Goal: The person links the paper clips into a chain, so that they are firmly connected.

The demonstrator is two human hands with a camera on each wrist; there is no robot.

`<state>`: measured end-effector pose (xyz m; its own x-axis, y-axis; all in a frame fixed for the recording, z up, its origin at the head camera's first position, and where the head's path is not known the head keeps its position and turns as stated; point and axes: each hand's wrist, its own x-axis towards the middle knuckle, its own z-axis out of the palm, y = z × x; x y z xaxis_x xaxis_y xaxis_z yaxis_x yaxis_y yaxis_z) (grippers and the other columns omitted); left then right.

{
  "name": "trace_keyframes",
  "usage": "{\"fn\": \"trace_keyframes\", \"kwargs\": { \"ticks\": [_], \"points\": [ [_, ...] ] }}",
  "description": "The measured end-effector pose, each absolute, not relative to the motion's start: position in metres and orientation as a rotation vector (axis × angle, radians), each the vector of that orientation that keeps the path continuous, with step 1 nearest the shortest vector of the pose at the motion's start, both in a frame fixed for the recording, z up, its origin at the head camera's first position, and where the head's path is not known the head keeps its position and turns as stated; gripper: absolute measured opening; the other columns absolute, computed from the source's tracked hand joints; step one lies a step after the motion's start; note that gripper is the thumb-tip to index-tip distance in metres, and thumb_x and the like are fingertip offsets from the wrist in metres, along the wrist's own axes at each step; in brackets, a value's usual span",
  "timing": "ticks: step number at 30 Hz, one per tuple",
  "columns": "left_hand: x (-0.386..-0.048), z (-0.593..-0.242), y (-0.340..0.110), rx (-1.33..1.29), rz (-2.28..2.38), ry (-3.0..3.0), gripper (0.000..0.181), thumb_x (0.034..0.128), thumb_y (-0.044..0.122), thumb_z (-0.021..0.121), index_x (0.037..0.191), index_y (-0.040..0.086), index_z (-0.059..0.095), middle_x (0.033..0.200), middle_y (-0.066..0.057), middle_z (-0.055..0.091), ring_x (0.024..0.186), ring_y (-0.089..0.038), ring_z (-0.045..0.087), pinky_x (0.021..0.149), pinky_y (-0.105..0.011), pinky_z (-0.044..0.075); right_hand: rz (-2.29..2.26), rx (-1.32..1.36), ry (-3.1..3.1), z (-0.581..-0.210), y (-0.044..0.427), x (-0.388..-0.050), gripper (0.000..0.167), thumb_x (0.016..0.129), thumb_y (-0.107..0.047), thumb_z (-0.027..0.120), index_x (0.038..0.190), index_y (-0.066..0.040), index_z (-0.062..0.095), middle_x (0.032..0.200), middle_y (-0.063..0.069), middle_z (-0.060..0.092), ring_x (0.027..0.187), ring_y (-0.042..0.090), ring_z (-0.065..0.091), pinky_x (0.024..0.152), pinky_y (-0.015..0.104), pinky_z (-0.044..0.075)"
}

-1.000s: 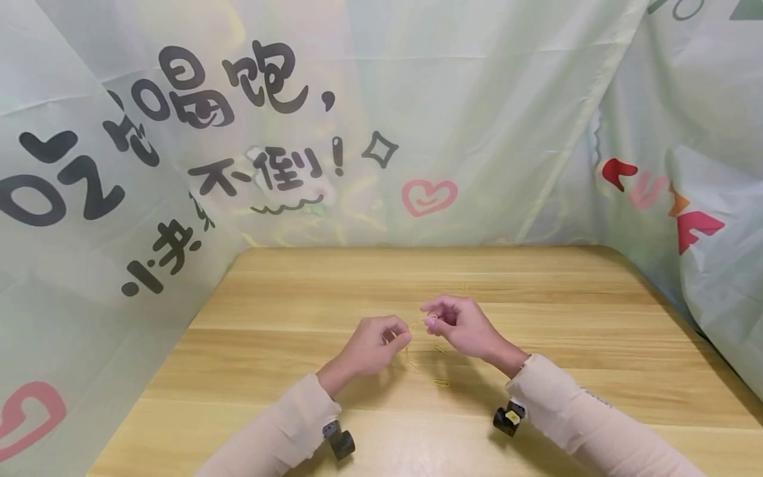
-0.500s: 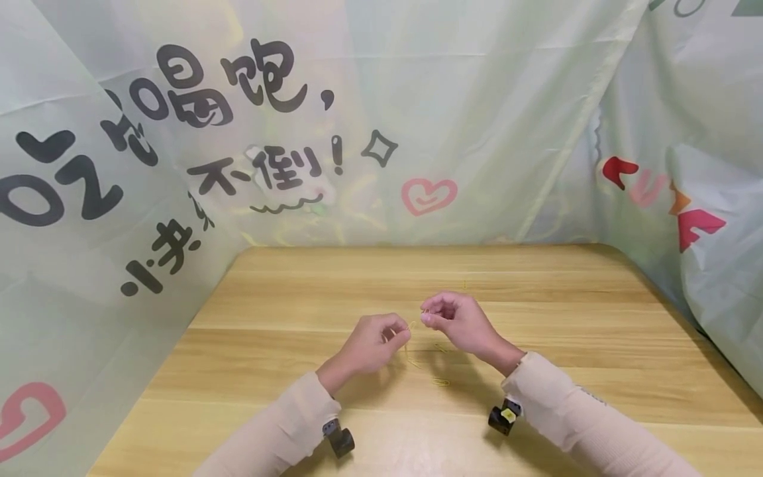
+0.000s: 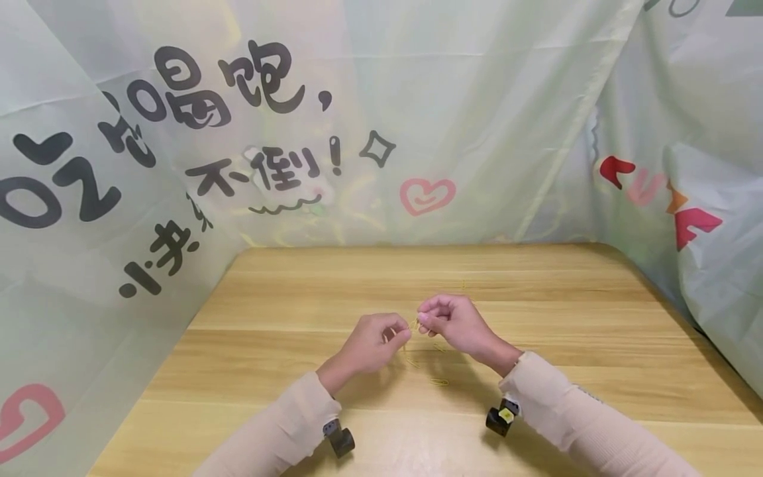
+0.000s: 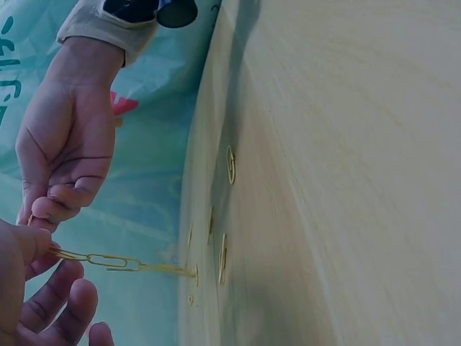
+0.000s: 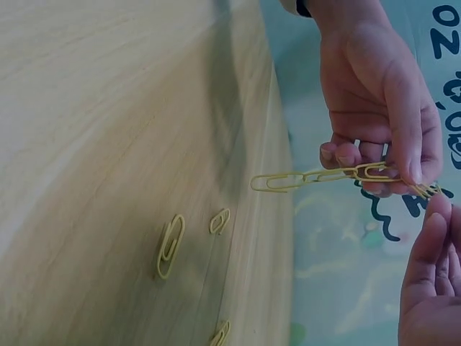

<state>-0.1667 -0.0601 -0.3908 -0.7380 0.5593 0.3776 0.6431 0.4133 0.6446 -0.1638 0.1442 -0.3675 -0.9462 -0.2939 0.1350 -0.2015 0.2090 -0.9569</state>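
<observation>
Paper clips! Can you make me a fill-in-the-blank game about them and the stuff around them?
1. The loose paper clips are the colour ____.
2. The clip chain hangs down from the person's ____ hand.
3. On the curtain behind the wooden table, above its back edge, is a pink ____ with a smile.

Missing words: yellow; left; heart.
</observation>
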Motion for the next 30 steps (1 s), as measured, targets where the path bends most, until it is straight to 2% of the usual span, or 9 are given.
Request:
{"fn": "trace_keyframes", "kwargs": {
  "ticks": [4, 7, 12, 17, 24, 27, 30],
  "points": [
    [-0.167, -0.391, -0.059, -1.080, -1.235, -2.551, 0.013, 0.0953, 0.014, 0.059, 0.094, 0.005, 0.069, 0.085, -0.002, 0.069, 0.069, -0.011, 0.060, 0.064, -0.022, 0.051, -1.843, -0.477, 2.353, -0.368, 0.143, -0.162, 0.015, 0.092, 0.001, 0.061, 0.102, 0.013, 0.061, 0.079, 0.014, 0.066, 0.077, 0.034, 0.065, 0.067, 0.030, 0.056],
    [-0.167, -0.391, -0.059, -1.068, -1.237, -2.545, 0.013, 0.0953, 0.014, 0.059, 0.092, 0.005, 0.069, 0.084, -0.001, 0.068, 0.069, -0.011, 0.060, 0.064, -0.022, 0.051, -1.829, -0.479, 2.314, -0.368, 0.143, -0.161, 0.016, 0.093, 0.003, 0.059, 0.104, 0.014, 0.060, 0.086, 0.016, 0.065, 0.079, 0.030, 0.064, 0.070, 0.030, 0.056],
    [-0.167, -0.392, -0.058, -1.053, -1.236, -2.533, 0.013, 0.0949, 0.015, 0.061, 0.088, 0.006, 0.069, 0.082, 0.000, 0.068, 0.067, -0.013, 0.060, 0.063, -0.022, 0.051, -1.833, -0.497, 2.217, -0.368, 0.143, -0.160, 0.018, 0.092, 0.009, 0.050, 0.109, 0.015, 0.053, 0.094, 0.015, 0.057, 0.084, 0.028, 0.063, 0.081, 0.039, 0.055],
    [-0.167, -0.392, -0.058, -1.034, -1.232, -2.532, 0.014, 0.0952, 0.014, 0.060, 0.088, 0.006, 0.069, 0.083, -0.001, 0.069, 0.069, -0.013, 0.060, 0.064, -0.023, 0.051, -1.804, -0.522, 2.209, -0.366, 0.143, -0.160, 0.027, 0.084, 0.009, 0.048, 0.111, 0.012, 0.050, 0.094, 0.015, 0.053, 0.084, 0.033, 0.060, 0.078, 0.040, 0.053],
    [-0.168, -0.392, -0.062, -1.026, -1.230, -2.531, 0.012, 0.0948, 0.013, 0.061, 0.089, 0.006, 0.069, 0.084, -0.001, 0.069, 0.071, -0.013, 0.061, 0.065, -0.023, 0.052, -1.741, -0.568, 2.285, -0.360, 0.149, -0.159, 0.027, 0.086, 0.010, 0.050, 0.113, 0.008, 0.052, 0.107, 0.022, 0.053, 0.089, 0.038, 0.060, 0.084, 0.049, 0.052],
    [-0.168, -0.393, -0.063, -1.038, -1.239, -2.539, 0.012, 0.0950, 0.013, 0.060, 0.089, 0.006, 0.068, 0.084, -0.001, 0.068, 0.070, -0.013, 0.061, 0.064, -0.022, 0.052, -1.712, -0.610, 2.389, -0.358, 0.151, -0.162, 0.022, 0.087, 0.011, 0.054, 0.109, 0.005, 0.054, 0.101, 0.021, 0.056, 0.085, 0.030, 0.060, 0.081, 0.040, 0.053],
    [-0.168, -0.395, -0.063, -1.044, -1.256, -2.567, 0.012, 0.0955, 0.014, 0.060, 0.090, 0.007, 0.068, 0.085, 0.000, 0.068, 0.070, -0.012, 0.060, 0.065, -0.023, 0.052, -1.670, -0.698, 2.544, -0.358, 0.152, -0.166, 0.017, 0.087, 0.010, 0.060, 0.102, 0.003, 0.058, 0.092, 0.016, 0.060, 0.079, 0.021, 0.059, 0.071, 0.029, 0.053]
  ]
}}
